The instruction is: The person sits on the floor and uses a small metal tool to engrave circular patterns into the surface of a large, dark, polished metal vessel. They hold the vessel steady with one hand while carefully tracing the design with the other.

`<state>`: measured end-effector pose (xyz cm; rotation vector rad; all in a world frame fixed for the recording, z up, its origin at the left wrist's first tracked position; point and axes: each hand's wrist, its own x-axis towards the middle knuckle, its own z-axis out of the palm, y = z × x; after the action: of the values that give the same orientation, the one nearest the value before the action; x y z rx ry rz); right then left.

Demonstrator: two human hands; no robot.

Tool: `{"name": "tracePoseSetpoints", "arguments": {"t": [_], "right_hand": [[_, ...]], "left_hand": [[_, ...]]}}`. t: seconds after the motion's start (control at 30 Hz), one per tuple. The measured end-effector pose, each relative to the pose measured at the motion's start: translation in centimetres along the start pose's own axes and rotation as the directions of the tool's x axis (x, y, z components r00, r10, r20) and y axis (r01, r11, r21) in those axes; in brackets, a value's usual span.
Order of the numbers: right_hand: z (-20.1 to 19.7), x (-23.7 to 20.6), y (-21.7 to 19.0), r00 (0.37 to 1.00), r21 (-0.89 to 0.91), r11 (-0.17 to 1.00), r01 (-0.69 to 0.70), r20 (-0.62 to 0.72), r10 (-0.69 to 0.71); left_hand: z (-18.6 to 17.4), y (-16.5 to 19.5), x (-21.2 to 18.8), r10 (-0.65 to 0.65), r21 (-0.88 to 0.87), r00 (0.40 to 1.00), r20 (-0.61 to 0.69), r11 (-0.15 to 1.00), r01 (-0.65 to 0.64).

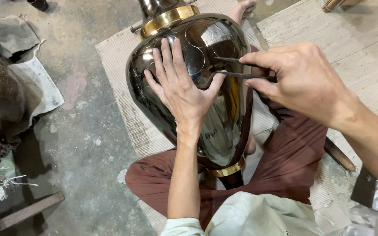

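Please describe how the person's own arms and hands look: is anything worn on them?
Both hands, the left hand and the right hand, are bare: no gloves, rings or watch show. The forearms are bare too. A pale, whitish short sleeve ends near the left elbow. The right arm leaves the picture before any sleeve shows.

You have one dark polished metal vase [206,57] under your left hand [180,87], with two brass bands on it. Your right hand [302,83] pinches one two-pointed metal divider [241,67]; two woven mats lie beneath both hands.
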<state>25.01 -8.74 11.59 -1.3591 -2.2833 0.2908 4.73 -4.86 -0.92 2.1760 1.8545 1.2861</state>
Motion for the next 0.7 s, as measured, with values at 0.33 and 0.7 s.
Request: {"name": "tracePoseSetpoints", "arguments": {"t": [0.33, 0.7], "right_hand": [[-0.9, 0.5, -1.3, 0.972, -0.043, 0.979, -0.199, 0.117, 0.203], [-0.7, 0.7, -1.4, 0.968, -0.032, 0.972, -0.231, 0.096, 0.233]], "left_hand": [[-0.1, 0.0, -0.1, 0.0, -0.001, 1.0, -0.003, 1.0, 0.0], [-0.3, 0.0, 0.0, -0.002, 0.002, 1.0, -0.009, 1.0, 0.002]]}}
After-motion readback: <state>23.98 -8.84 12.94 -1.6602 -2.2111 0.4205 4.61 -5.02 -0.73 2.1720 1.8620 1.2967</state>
